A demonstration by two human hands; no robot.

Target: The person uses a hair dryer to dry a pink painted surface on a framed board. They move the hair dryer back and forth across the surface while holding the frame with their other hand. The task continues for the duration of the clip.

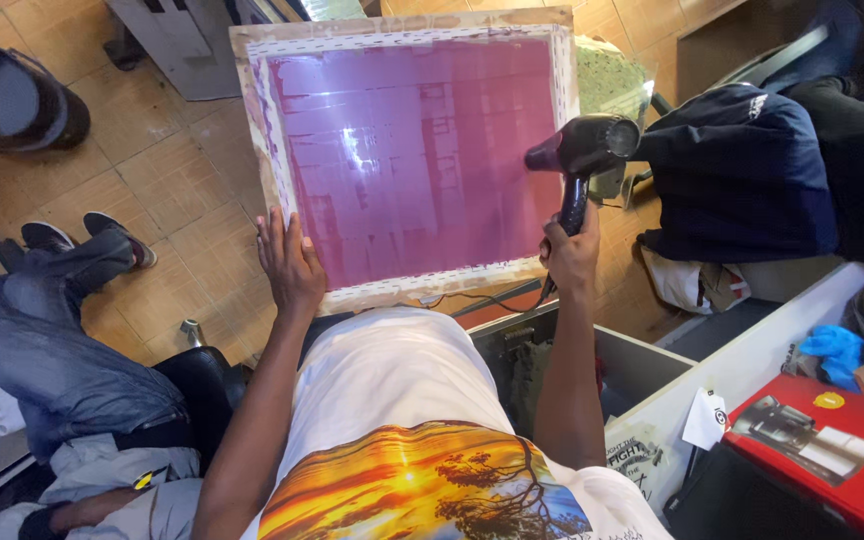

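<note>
Tiled floor below; left hand (pixel 290 265) lies fingers-flat on a pink-coated screen frame (pixel 407 150); right hand (pixel 570 255) grips a black hair dryer (pixel 582 150) at centre-right.

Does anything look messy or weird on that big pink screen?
Yes. The pink coating on the screen frame looks patchy, with paler streaks and blocks, and the tape round its edge is stained. The left hand steadies it; the right hand aims a black hair dryer.
</note>
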